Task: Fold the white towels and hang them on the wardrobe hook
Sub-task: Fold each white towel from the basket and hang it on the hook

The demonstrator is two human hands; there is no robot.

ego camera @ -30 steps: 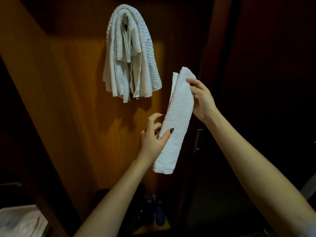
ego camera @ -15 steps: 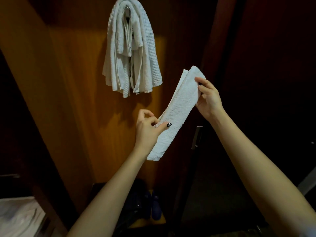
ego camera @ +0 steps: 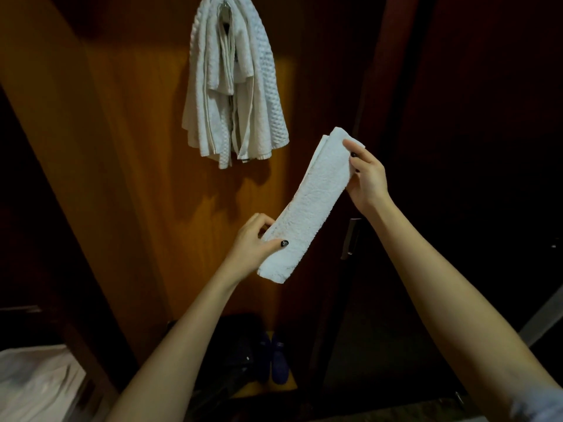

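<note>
Head view: both hands' fingers pinch a narrow folded terry towel (ego camera: 307, 208), left hand (ego camera: 251, 245) low, right hand (ego camera: 367, 178) high

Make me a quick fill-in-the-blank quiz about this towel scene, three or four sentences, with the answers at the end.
1. The left hand grips the ____ end of the folded towel.
2. The right hand pinches its ____ end.
3. The hanging towels up and to the left of it are ____ in colour.
4. Down on the floor sits a pair of ____ shoes.

Missing words: lower; upper; white; blue.
</note>
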